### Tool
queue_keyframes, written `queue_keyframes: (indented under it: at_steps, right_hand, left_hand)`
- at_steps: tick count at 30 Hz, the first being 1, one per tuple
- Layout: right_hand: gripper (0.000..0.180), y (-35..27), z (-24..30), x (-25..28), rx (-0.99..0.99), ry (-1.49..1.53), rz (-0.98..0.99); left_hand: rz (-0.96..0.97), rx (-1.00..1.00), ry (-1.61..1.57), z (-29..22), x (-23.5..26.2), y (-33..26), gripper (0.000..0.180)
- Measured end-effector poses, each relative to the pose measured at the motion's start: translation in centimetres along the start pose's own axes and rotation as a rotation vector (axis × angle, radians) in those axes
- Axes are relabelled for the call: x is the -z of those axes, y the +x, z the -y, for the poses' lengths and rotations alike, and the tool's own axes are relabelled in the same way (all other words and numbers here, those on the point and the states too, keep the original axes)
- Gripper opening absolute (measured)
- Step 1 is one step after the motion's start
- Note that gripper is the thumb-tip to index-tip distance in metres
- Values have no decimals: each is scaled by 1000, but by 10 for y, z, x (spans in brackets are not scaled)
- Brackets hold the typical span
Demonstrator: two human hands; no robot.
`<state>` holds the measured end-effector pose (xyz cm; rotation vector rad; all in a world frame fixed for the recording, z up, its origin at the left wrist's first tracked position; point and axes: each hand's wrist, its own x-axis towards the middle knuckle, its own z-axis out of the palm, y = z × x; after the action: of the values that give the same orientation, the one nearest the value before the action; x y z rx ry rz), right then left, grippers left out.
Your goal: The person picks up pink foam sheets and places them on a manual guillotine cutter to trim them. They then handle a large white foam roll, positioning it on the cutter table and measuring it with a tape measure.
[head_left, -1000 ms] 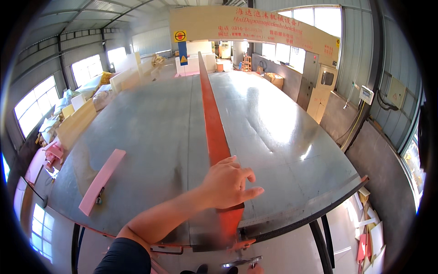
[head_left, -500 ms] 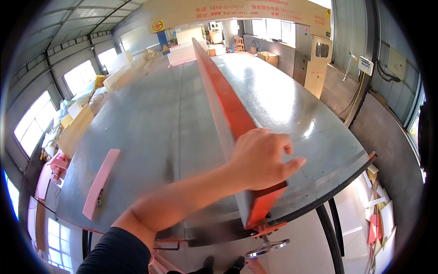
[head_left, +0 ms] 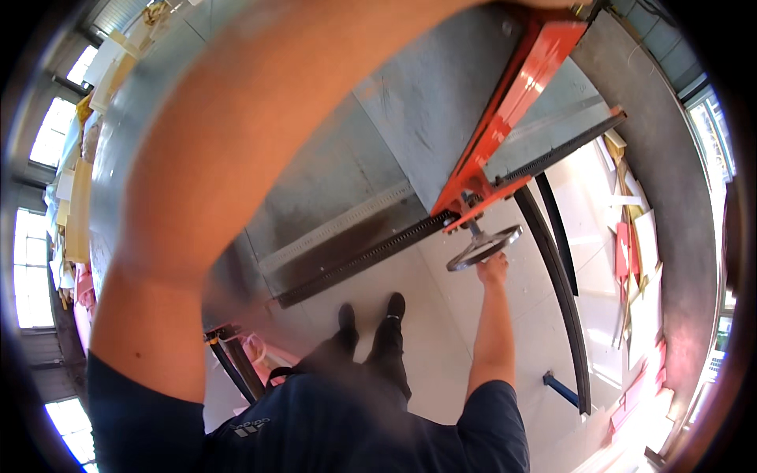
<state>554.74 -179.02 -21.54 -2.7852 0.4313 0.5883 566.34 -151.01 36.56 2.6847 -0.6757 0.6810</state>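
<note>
Orange steel beam (head_left: 516,94) runs across the grey tabletop (head_left: 410,102), and just under its near end the right hand (head_left: 493,270) has its fingers wrapped on the dark handwheel (head_left: 482,247), while the left hand's out of frame.

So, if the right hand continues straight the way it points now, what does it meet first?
The right hand points up at the round handwheel under the orange rail. It appears to touch the rim already, so the wheel comes first.

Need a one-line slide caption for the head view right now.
Right hand grips the handwheel under the red guide rail at the grey table edge; left arm reaches across the table, hand out of frame.
</note>
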Motion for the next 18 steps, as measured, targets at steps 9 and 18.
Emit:
queue_keyframes:
  at_steps: [9,18]
  right_hand:
    - [41,-68,29,27,119,129,26]
    - [25,31,-34,184,309,138,-273]
  left_hand:
    - [-97,210,-73,-7,-40,74,45]
    - [-191,247,-350,-23,-56,91,37]
